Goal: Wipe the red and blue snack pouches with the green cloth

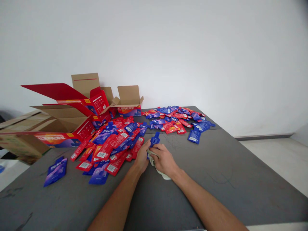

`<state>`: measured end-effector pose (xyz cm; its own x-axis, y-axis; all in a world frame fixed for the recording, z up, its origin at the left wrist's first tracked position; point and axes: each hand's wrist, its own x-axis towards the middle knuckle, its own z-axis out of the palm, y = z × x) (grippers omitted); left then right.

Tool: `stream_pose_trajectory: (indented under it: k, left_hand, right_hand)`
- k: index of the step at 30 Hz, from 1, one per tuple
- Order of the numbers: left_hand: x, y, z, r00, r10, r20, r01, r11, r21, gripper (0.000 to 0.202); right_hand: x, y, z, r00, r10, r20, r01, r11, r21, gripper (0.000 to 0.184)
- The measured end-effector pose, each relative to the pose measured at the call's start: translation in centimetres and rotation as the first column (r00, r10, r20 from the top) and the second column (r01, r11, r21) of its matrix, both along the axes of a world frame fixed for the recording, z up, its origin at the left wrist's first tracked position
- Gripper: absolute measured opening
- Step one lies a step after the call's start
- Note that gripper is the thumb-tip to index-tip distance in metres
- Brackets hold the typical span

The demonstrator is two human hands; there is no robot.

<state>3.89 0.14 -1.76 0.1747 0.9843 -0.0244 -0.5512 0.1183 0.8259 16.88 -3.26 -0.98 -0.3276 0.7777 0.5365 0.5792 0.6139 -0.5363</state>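
Observation:
Near the middle of the dark grey table (192, 199), my left hand (142, 157) grips a blue pouch (155, 138), its narrow neck pointing away from me. My right hand (165, 158) is closed on a pale cloth (166, 176) and presses it against the pouch. Part of the pouch is hidden behind my fingers and the cloth. Just left of my left hand spreads a heap of red and blue pouches (115, 141). Farther back and to the right lies a second pile of such pouches (172, 118).
Open cardboard boxes (60, 141) with red printing stand along the left edge. A smaller open box (129, 110) sits at the back by the white wall (183, 57). One blue pouch (55, 171) lies apart at the left, another (194, 136) in front of the far pile.

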Motion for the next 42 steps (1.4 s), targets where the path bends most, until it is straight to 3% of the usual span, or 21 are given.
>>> stream_pose_trajectory:
  k: [3,6,8,10,12,14,16,19,22,25,28,32,38,40,42]
  left_hand:
    - [0.1,0.1,-0.1,0.979,0.102,-0.178,-0.085,0.991,0.102,0.033]
    - [-0.1,0.3,0.0,0.848,0.265,-0.46,-0.138,0.947,0.29,0.034]
    - [-0.6,0.3,0.0,0.664,0.394,-0.636,-0.122,0.896,0.427,0.04]
    - [-1.1,0.1,0.1,0.387,0.507,-0.77,-0.087,0.852,0.517,0.046]
    - [-1.6,-0.3,0.0,0.087,0.542,-0.836,-0.054,0.841,0.539,0.048]
    - [-1.9,-0.7,-0.1,-0.129,0.522,-0.843,-0.033,0.848,0.529,0.046]
    - [-1.9,-1.1,-0.1,-0.259,0.507,-0.822,-0.015,0.849,0.528,0.041]
    - [-1.6,-1.4,-0.1,-0.369,0.513,-0.775,-0.005,0.833,0.554,0.033]
    - [-0.8,-0.9,0.1,-0.339,0.528,-0.778,0.034,0.834,0.551,0.028]
    - [0.8,0.6,0.1,-0.191,0.565,-0.803,0.117,0.825,0.553,0.028]
    - [2.9,2.6,-0.2,-0.074,0.59,-0.804,0.201,0.798,0.568,0.034]
    - [5.9,5.6,-1.1,0.015,0.595,-0.804,0.313,0.761,0.569,0.044]
    - [9.8,10.8,-2.0,0.159,0.502,-0.85,0.356,0.774,0.524,0.06]
    - [11.0,12.4,-2.3,0.186,0.458,-0.869,0.377,0.784,0.493,0.068]
    - [11.9,13.6,-2.6,0.159,0.411,-0.898,0.381,0.813,0.44,0.076]
  right_hand:
    - [0.2,0.2,0.0,1.0,0.012,0.006,-0.011,1.0,-0.007,0.027]
    - [0.8,0.6,-0.2,0.999,-0.041,0.013,0.041,0.999,-0.023,0.025]
    - [1.2,0.9,-0.4,0.996,-0.083,0.027,0.084,0.996,-0.037,0.024]
    - [1.5,1.3,-0.7,0.992,-0.117,0.038,0.118,0.992,-0.046,0.025]
    - [1.7,1.5,-0.9,0.989,-0.145,0.041,0.147,0.988,-0.052,0.026]
    - [1.8,1.7,-1.0,0.985,-0.17,0.038,0.172,0.984,-0.054,0.026]
    - [2.0,1.7,-1.0,0.982,-0.187,0.04,0.189,0.98,-0.056,0.026]
    - [2.7,1.9,-0.9,0.971,-0.234,0.05,0.237,0.97,-0.058,0.025]
    - [3.9,2.3,-0.9,0.954,-0.294,0.061,0.297,0.954,-0.039,0.022]
    - [5.4,3.1,-1.1,0.931,-0.361,0.06,0.362,0.932,-0.018,0.022]
    - [6.6,4.0,-1.6,0.902,-0.429,0.048,0.431,0.902,-0.033,0.022]
    - [8.1,5.1,-2.1,0.857,-0.515,0.002,0.515,0.857,-0.033,0.023]
    - [9.9,6.0,-2.4,0.811,-0.585,-0.003,0.584,0.81,-0.049,0.024]
    - [10.1,6.1,-2.3,0.812,-0.584,-0.004,0.583,0.81,-0.057,0.024]
    - [10.2,6.1,-2.2,0.812,-0.583,-0.012,0.581,0.811,-0.06,0.024]
